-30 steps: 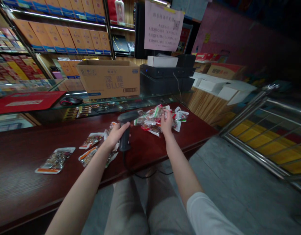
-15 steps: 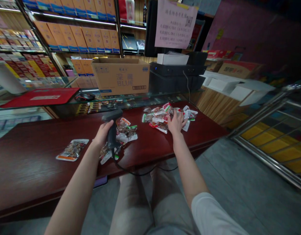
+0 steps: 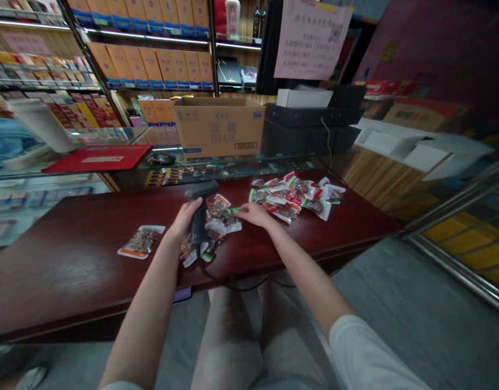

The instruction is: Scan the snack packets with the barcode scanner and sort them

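My left hand (image 3: 185, 219) is wrapped around the grip of a dark barcode scanner (image 3: 199, 222), held upright above the dark red table. Under and beside the scanner lies a small pile of clear snack packets (image 3: 222, 223). My right hand (image 3: 253, 214) reaches in from the right, its fingertips pinching the green-edged corner of a packet in that pile. A larger heap of snack packets (image 3: 296, 195) with red, green and white edges lies farther right. One orange-edged snack packet (image 3: 142, 241) rests alone to the left of my left forearm.
A cardboard box (image 3: 219, 130), a computer mouse (image 3: 161, 158), a red mat (image 3: 98, 158) and a white cup (image 3: 41, 125) stand on the glass counter behind. The scanner cable (image 3: 233, 287) hangs over the table's front edge. A metal railing (image 3: 456, 265) runs at right.
My right hand has left the larger heap and moved left to the pile beside the scanner, closing on a packet corner. My left hand keeps the scanner. The view has shifted slightly left.
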Motion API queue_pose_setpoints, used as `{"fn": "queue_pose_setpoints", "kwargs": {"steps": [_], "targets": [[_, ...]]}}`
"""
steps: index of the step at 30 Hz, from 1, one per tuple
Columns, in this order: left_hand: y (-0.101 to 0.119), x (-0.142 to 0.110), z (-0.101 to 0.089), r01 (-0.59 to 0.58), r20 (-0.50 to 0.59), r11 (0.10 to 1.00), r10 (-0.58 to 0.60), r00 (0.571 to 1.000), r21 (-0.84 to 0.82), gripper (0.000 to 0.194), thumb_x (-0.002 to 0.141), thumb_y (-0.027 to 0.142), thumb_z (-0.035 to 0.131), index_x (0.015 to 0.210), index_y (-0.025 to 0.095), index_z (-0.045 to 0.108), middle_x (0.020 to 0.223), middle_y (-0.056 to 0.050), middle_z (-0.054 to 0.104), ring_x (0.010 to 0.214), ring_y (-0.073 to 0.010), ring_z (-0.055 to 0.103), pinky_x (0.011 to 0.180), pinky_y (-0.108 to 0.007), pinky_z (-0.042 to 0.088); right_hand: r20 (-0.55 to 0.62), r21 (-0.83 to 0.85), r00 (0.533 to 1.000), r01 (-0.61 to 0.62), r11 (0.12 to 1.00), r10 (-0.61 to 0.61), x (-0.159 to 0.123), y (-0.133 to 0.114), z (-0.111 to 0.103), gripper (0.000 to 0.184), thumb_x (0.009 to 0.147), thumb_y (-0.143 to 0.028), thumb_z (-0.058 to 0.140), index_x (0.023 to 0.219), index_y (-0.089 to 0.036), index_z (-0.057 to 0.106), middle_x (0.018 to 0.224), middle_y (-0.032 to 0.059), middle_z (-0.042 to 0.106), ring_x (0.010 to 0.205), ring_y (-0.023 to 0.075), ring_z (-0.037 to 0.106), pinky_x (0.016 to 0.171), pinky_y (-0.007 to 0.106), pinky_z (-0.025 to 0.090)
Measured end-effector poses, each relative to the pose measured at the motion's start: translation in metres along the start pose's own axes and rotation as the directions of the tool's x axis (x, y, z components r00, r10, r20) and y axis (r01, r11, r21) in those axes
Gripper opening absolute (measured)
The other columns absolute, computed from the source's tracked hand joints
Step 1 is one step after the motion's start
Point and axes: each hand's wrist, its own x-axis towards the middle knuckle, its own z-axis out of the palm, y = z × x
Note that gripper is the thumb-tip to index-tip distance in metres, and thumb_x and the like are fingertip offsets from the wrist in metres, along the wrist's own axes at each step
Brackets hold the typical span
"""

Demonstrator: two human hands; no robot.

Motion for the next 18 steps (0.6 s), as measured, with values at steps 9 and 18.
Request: {"fn": "queue_pose_setpoints", "kwargs": {"steps": [9, 18], "targets": [[0.001, -0.002, 0.002, -0.001, 0.072, 1.0, -0.001, 0.997, 0.026, 0.053, 0.071, 0.064, 0.063, 0.087, 0.013, 0.066, 0.055, -0.002, 0.06, 0.045, -0.0141, 0.053, 0.043, -0.025, 0.04, -0.164, 0.381, 0.984, -0.009, 0.925, 0.077, 0.0, 0.019, -0.021, 0.018, 0.078, -0.037, 0.058, 0.073, -0.023, 0.049, 0.066, -0.0039, 0.055, 0.06, 0.0143, 0.052, 0.052, 0.024, 0.043], [0.009, -0.004, 0.041, -0.012, 0.156, 0.999, 0.005, 0.988, 0.046, 0.05, 0.068, 0.061, 0.069, 0.087, 0.015, 0.063, 0.066, -0.002, 0.062, 0.051, -0.0133, 0.057, 0.044, -0.024, 0.044, -0.656, 0.412, 0.75, 0.269, 0.871, 0.079, -0.017, 0.051, -0.09, 0.027, 0.074, -0.044, 0.064, 0.078, -0.023, 0.047, 0.07, -0.0045, 0.052, 0.063, 0.0132, 0.051, 0.06, 0.025, 0.043]]}}
